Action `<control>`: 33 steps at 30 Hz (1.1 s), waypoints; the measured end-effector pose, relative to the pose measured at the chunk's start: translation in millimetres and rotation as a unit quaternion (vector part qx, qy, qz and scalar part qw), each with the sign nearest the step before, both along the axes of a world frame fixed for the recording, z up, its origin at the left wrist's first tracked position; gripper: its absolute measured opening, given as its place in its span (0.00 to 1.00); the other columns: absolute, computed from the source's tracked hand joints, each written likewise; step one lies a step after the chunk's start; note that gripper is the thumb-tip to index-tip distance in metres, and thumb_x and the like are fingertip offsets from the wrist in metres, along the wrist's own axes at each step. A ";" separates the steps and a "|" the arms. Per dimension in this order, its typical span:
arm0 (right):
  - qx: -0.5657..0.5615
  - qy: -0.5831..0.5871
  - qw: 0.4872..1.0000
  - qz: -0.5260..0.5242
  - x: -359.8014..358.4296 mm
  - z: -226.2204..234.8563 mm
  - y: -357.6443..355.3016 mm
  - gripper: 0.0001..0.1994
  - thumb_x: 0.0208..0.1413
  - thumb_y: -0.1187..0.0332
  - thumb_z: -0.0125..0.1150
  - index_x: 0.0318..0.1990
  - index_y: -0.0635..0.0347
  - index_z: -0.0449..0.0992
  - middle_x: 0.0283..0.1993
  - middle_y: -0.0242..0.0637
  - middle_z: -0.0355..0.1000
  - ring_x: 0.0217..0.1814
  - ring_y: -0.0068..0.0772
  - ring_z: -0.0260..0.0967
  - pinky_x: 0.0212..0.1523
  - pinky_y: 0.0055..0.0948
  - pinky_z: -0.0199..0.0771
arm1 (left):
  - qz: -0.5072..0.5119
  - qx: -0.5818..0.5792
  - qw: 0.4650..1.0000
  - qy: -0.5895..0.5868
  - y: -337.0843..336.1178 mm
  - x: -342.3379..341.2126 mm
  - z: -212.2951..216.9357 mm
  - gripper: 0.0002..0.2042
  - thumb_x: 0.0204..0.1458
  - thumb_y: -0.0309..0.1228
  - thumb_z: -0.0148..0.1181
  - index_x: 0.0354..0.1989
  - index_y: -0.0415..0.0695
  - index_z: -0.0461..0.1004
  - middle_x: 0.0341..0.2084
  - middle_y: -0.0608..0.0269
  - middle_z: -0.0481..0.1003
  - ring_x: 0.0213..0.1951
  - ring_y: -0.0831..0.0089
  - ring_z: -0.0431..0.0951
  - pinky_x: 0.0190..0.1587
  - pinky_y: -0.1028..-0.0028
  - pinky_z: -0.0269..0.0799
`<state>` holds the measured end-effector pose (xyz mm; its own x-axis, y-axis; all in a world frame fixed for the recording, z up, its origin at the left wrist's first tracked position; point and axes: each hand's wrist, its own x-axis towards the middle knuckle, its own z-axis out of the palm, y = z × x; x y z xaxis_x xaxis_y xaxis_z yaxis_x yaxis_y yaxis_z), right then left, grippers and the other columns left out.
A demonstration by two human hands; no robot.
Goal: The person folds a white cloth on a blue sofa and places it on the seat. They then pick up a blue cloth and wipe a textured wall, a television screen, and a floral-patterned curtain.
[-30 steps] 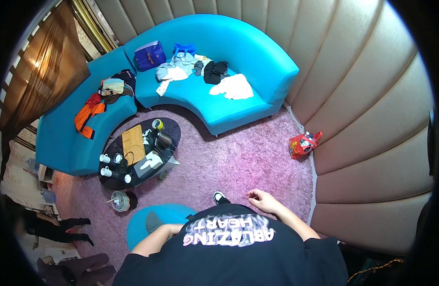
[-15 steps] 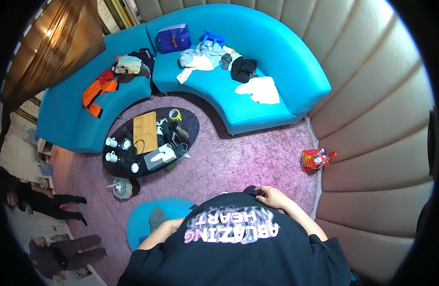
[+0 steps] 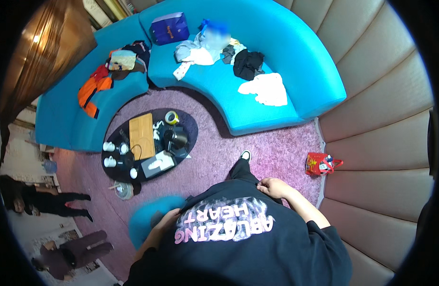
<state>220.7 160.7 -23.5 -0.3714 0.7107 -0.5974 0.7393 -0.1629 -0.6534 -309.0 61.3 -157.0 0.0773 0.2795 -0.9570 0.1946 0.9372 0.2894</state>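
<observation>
My left hand (image 3: 170, 218) rests at the side of my black T-shirt (image 3: 295, 248), next to a round blue stool (image 3: 141, 220); its fingers are mostly hidden. On the other side, my right hand (image 3: 273, 188) lies on my dark trousers near the shirt's hem, fingers loosely bent and apart, with nothing seen in it. My leg reaches forward, ending in a black-and-white shoe (image 3: 246, 155) on the pink carpet (image 3: 272, 150). Ahead stands a curved blue sofa (image 3: 257, 121) with a white garment (image 3: 267, 89), a black garment (image 3: 248, 65) and grey clothing (image 3: 207, 43) on it.
A black oval table (image 3: 193, 119) holds a wooden tray (image 3: 141, 136), white mugs (image 3: 109, 162), a kettle (image 3: 176, 138), a tissue box (image 3: 158, 164) and a tape roll (image 3: 171, 117). A red bag (image 3: 319, 164) stands by the padded wall. Two people (image 3: 57, 202) are at the left.
My view has moved slightly towards the sofa. One leg and its shoe have come forward into sight. My right hand has shifted a little along my thigh.
</observation>
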 end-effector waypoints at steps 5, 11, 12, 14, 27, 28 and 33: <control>0.000 0.021 0.995 -0.102 36.8 19.7 67.8 0.16 0.60 0.55 0.56 0.44 0.59 0.79 0.39 0.47 0.78 0.43 0.46 0.77 0.46 0.38 0.74 | -0.166 0.374 0.899 0.155 95.7 39.2 -49.4 0.21 0.63 0.45 0.47 0.38 0.35 0.73 0.27 0.51 0.76 0.33 0.60 0.76 0.37 0.63 0.69; -0.037 0.163 0.960 -0.224 80.9 39.4 99.4 0.13 0.63 0.60 0.58 0.41 0.63 0.78 0.32 0.34 0.75 0.34 0.20 0.69 0.37 0.26 0.70 | -0.261 0.424 0.866 0.043 260.2 176.6 30.9 0.08 0.53 0.22 0.60 0.42 0.42 0.73 0.26 0.69 0.70 0.31 0.73 0.72 0.39 0.73 0.70; -0.095 0.181 0.949 -0.240 88.0 46.1 103.3 0.12 0.63 0.62 0.58 0.39 0.64 0.76 0.32 0.28 0.71 0.35 0.14 0.62 0.36 0.22 0.67 | -0.224 0.399 0.889 0.018 288.3 199.6 72.9 0.11 0.52 0.23 0.62 0.44 0.41 0.72 0.24 0.69 0.67 0.30 0.74 0.71 0.38 0.75 0.69; -0.080 0.240 0.931 -0.264 93.1 52.5 105.1 0.12 0.62 0.61 0.59 0.36 0.63 0.75 0.29 0.28 0.71 0.33 0.17 0.63 0.35 0.25 0.68 | -0.323 0.278 0.904 0.015 334.5 237.7 176.8 0.07 0.54 0.27 0.61 0.38 0.39 0.72 0.25 0.64 0.68 0.32 0.73 0.72 0.37 0.71 0.69; 0.194 -0.150 0.898 -0.364 70.0 36.0 187.2 0.09 0.62 0.65 0.57 0.37 0.59 0.66 0.25 0.50 0.71 0.28 0.53 0.74 0.30 0.41 0.72 | -0.407 0.498 0.763 -0.068 470.0 262.9 156.2 0.11 0.61 0.36 0.56 0.31 0.41 0.69 0.23 0.51 0.67 0.25 0.56 0.72 0.29 0.67 0.68; 0.246 -0.162 0.890 -0.349 75.2 31.8 207.5 0.09 0.60 0.65 0.58 0.36 0.60 0.67 0.24 0.48 0.72 0.28 0.54 0.74 0.29 0.44 0.73 | -0.410 0.496 0.762 -0.071 490.4 263.6 152.7 0.11 0.61 0.35 0.56 0.31 0.41 0.69 0.23 0.51 0.67 0.25 0.56 0.72 0.30 0.67 0.68; 0.306 -0.129 0.865 -0.375 33.7 6.1 305.0 0.11 0.61 0.59 0.56 0.34 0.57 0.69 0.23 0.47 0.72 0.24 0.53 0.73 0.26 0.47 0.73 | -0.409 0.519 0.748 0.058 626.0 236.7 132.2 0.09 0.59 0.33 0.57 0.31 0.40 0.70 0.23 0.46 0.72 0.25 0.51 0.75 0.30 0.64 0.70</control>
<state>254.3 465.7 -17.3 0.4210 0.9069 -0.0178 0.7101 -0.3418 -0.6156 -72.3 687.2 -24.7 0.5619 0.7821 -0.2695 0.6600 -0.2274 0.7160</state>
